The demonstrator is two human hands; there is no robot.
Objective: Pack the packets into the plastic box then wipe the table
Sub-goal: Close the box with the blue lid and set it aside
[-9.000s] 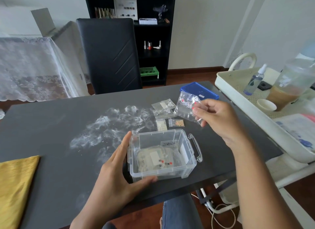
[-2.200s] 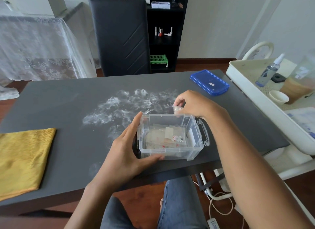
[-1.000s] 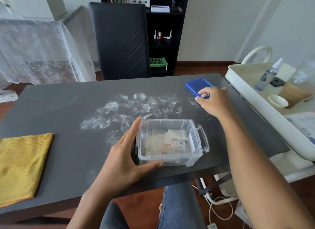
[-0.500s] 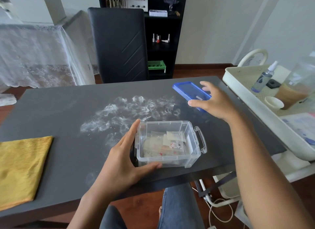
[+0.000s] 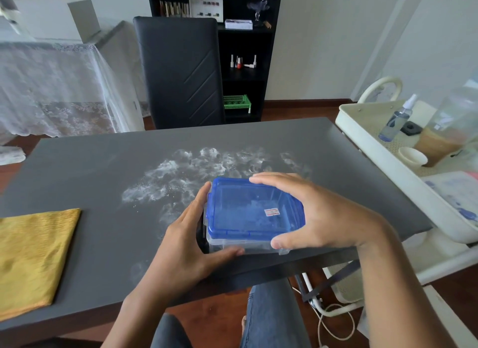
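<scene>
While my knees (image 5: pixel 269 314) sit under the table's near edge, my left hand (image 5: pixel 186 246) grips the box (image 5: pixel 232 245) from its left side, thumb along the clear front wall and fingers up the left end. My right hand (image 5: pixel 323 213) curls over the lid (image 5: pixel 248 210) from the right, thumb on the near right corner and fingers hooked over the far edge. The blue lid lies on top of the box, covering it; I cannot tell whether it is snapped down. The box stands on the table (image 5: pixel 103 244) near the front edge, right of middle. Through the lid the packets show only as a pale blur.

To my left a yellow cloth (image 5: pixel 31 257) lies flat on the table, well apart from the box. Just beyond the box a smear of white powder (image 5: pixel 196 171) spreads across the dark top.

To the right, a white cart (image 5: pixel 367 140) carries a spray bottle (image 5: pixel 397 121), a small cup (image 5: pixel 412 157) and a drink (image 5: pixel 442 138). Across the table stands a black chair (image 5: pixel 181 73), with a black shelf (image 5: pixel 245 52) behind it.
</scene>
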